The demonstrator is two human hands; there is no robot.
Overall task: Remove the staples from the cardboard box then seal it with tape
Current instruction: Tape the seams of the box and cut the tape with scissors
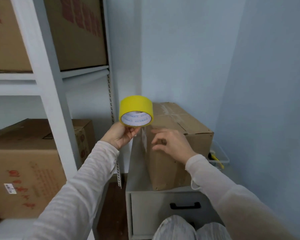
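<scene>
Taping step: cardboard box (177, 146) atop drawer cabinet (163, 213), yellow tape roll (136, 110) clamped in left hand (120, 135) fingers off box's near-left corner, right hand (171, 142) fingers loosely apart over box edge, likely pressing strip.

Your arms are covered to the wrists by long sleeves (80, 187) of a pale, off-white knit with fine horizontal ribbing. The cuff on your right arm hangs loose, and a small button shows near the cuff on your left. Your hands are bare. At the bottom edge, your knees (189, 229) show in light, faintly striped trousers.
</scene>
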